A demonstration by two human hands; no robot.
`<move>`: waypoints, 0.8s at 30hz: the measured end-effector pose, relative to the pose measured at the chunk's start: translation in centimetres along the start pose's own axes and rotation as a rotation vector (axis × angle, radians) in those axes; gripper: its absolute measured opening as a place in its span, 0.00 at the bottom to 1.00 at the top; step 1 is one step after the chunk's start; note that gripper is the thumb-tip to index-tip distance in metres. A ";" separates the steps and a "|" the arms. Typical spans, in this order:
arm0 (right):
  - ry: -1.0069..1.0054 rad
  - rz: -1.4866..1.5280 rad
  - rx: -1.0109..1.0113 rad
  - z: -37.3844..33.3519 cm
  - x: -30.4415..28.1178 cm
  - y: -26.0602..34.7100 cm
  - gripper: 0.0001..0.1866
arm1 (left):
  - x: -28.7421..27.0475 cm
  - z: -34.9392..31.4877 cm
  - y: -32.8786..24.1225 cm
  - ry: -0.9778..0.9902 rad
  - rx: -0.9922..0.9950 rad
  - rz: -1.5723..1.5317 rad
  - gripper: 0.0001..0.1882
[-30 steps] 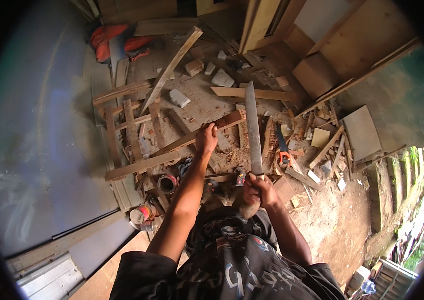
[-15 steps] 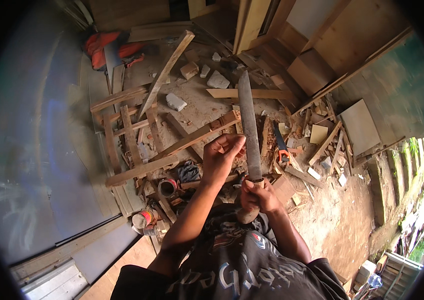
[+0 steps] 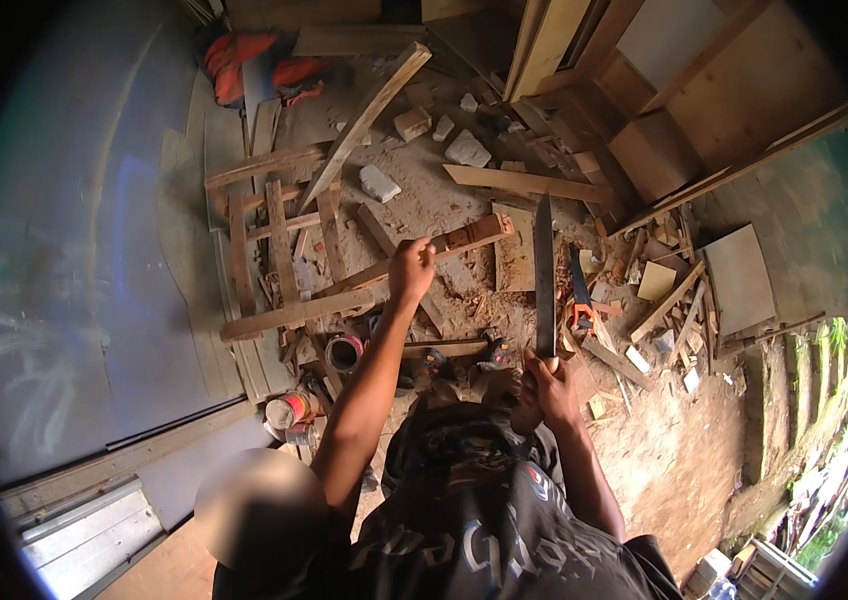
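My left hand (image 3: 412, 270) is closed around a wooden beam (image 3: 476, 234), whose notched, reddish end sticks out to the right of my fist. That beam slants across other timber on the left. In my right hand (image 3: 550, 392) is a machete (image 3: 545, 280), gripped by its handle with the long dark blade pointing away from me. The blade stands to the right of the beam's end, apart from it. Under the beam's end, a board (image 3: 514, 275) lies among wood chips.
A handsaw (image 3: 582, 300) with an orange and black handle lies right of the blade. Offcuts (image 3: 659, 280) are heaped farther right. Timber pieces (image 3: 279, 235) cross on the left, near open cans (image 3: 344, 352). Concrete chunks (image 3: 380, 183) and a leaning plank (image 3: 369, 120) are farther off.
My left hand has left the side of the blade, reached forward and closed on the beam. The machete has moved slightly right, still in my right hand. The view has shifted a little.
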State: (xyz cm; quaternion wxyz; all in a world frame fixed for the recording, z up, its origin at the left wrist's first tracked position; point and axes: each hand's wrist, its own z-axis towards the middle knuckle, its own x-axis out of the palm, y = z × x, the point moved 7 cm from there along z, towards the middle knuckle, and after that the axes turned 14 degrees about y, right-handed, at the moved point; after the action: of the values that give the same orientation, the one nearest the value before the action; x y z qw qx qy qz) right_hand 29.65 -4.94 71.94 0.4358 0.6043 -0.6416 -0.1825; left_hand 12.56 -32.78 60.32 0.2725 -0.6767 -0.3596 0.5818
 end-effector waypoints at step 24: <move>-0.172 -0.380 0.015 -0.1 -6.2 -2.8 0.16 | 4.2 4.7 -3.7 0.400 -0.083 0.493 0.14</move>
State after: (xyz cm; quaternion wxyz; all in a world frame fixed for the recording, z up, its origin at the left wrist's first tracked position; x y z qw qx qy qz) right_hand 30.76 0.33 67.70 0.3326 0.7000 -0.5521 -0.3075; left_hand 7.57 -27.41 59.91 0.1608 -0.8548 -0.1474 0.4709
